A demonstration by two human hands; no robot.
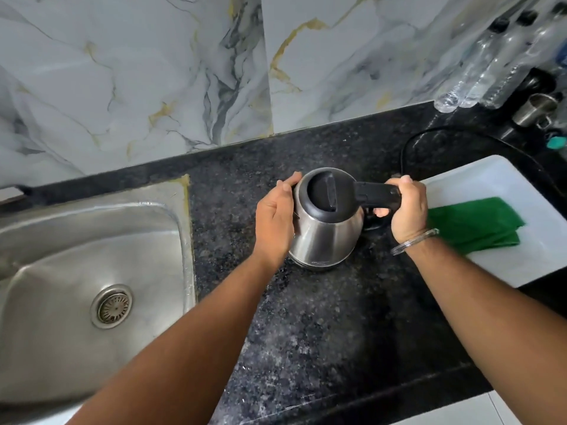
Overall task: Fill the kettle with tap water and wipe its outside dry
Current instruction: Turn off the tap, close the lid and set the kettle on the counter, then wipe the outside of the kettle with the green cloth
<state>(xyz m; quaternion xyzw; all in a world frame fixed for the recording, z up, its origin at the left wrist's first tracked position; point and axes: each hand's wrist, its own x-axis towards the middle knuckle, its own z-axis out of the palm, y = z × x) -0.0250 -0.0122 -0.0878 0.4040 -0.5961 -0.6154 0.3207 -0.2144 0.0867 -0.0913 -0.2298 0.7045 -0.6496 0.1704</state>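
Note:
A steel kettle with a black lid, which is down, and a black handle stands on the dark granite counter, right of the sink. My right hand is wrapped around the handle. My left hand lies flat against the kettle's left side, fingers curved around the body near the rim. A folded green cloth rests on a white tray just right of my right wrist. No tap shows in the frame.
A steel sink with a round drain fills the left. A black cord loops behind the kettle. Plastic bottles and a steel cup stand at the back right. A marble wall runs behind.

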